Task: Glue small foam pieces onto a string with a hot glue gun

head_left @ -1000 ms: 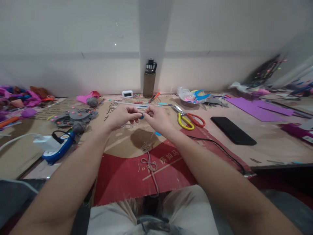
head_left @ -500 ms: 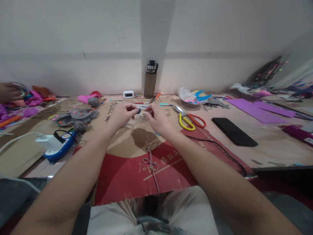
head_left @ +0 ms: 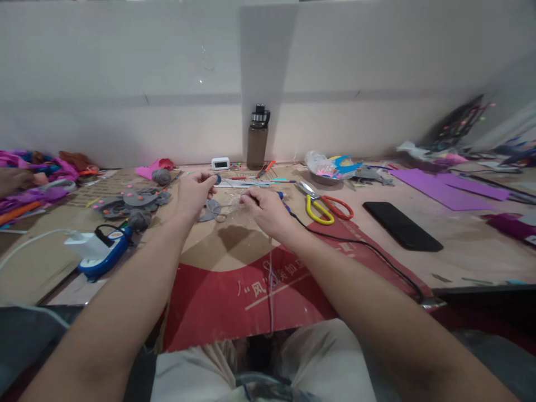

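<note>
My left hand (head_left: pixel 195 194) is closed in a pinch on a small dark blue disc (head_left: pixel 218 179), raised above the cardboard (head_left: pixel 201 245). My right hand (head_left: pixel 264 209) has its thumb and fingers pressed together; what they hold, if anything, I cannot make out. Clear wispy strands (head_left: pixel 235 204) show by its fingertips. A thin pale string (head_left: pixel 271 279) with loops hangs below that hand, over the red part of the cardboard. Between the hands, a grey round piece (head_left: pixel 213 207) lies on the cardboard. Just beyond the right hand, part of a blue object (head_left: pixel 281 195) shows.
Scissors (head_left: pixel 320 209) and a black phone (head_left: pixel 402 225) lie on the right, with a black cable (head_left: pixel 360 239) in front. A bottle (head_left: pixel 257 142) stands by the wall. Grey felt pieces (head_left: pixel 125 204) and a blue power strip (head_left: pixel 106 257) are left, near another person's hand (head_left: pixel 14 181).
My hands have moved apart: the left went left with the disc, the right slightly lower. The string has shifted right. The grey piece and blue object have come into view.
</note>
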Motion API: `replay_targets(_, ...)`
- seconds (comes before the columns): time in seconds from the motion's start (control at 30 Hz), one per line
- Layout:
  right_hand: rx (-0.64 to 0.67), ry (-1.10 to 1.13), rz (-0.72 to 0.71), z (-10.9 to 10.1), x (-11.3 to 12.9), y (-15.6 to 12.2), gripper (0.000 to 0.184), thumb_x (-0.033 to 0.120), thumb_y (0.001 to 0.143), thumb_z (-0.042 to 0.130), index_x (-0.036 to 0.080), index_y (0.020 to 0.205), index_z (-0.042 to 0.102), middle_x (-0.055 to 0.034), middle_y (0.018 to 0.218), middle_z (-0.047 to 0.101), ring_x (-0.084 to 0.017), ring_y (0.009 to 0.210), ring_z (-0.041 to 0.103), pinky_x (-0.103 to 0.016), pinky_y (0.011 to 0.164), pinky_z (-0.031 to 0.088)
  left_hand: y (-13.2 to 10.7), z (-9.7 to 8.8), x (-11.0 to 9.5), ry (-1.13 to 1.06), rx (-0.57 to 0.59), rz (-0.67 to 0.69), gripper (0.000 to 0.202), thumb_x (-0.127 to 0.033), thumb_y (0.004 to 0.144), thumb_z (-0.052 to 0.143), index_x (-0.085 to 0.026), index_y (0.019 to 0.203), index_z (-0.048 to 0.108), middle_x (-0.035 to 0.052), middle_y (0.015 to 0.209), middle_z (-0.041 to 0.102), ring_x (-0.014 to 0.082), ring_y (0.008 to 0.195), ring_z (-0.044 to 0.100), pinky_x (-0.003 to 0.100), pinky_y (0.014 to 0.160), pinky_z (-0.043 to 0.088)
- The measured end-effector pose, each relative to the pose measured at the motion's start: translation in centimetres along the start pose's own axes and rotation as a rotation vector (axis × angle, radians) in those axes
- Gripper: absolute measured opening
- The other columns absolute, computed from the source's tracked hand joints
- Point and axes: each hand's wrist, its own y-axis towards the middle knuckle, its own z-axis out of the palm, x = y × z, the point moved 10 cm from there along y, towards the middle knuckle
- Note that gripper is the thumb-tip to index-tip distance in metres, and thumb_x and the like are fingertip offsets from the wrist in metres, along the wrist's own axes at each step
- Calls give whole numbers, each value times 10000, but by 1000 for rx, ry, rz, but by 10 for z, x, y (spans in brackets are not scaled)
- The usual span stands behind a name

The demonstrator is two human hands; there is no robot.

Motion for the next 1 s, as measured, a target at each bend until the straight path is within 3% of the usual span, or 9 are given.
replay_targets(0.2, 153, 35, -39, 19, 7, -4, 263, 291, 892, 376, 168, 832, 601, -20, 797, 609, -120, 749, 515, -236, 686, 346, 0, -1, 3, -221, -35, -79, 94, -215, 654, 643, -132, 659, 598, -5, 548, 552, 70, 451, 500, 171, 400, 361)
replay_targets(0.43, 274, 57, -87, 29, 22, -8, 268, 268, 899, 372, 168, 868, 619, -24, 816, 618, -122, 767, 528, -236, 703, 356, -1, -16, 4, -320, -191, -120, 72, -176, 653, 635, -131, 688, 591, -7, 585, 565, 76, 498, 544, 166, 422, 376)
replay_targets(0.73, 372, 63, -204, 40, 37, -15, 248, 220, 886, 410, 160, 868, 649, -41, 857, 652, -126, 798, 556, -234, 726, 383, -5, -6, 1, -363, -135, -111, 79, -174, 636, 638, -132, 693, 603, -10, 595, 572, 74, 494, 540, 166, 410, 378)
replay_targets(1.0, 463, 82, -178, 53, 35, -21, 218, 192, 860, 452, 188, 877, 669, -13, 852, 661, -116, 771, 559, -217, 707, 382, -8, 4, 13, -467, -107, -251, 67, -146, 645, 635, -123, 642, 573, -12, 552, 558, 49, 476, 527, 131, 411, 385)
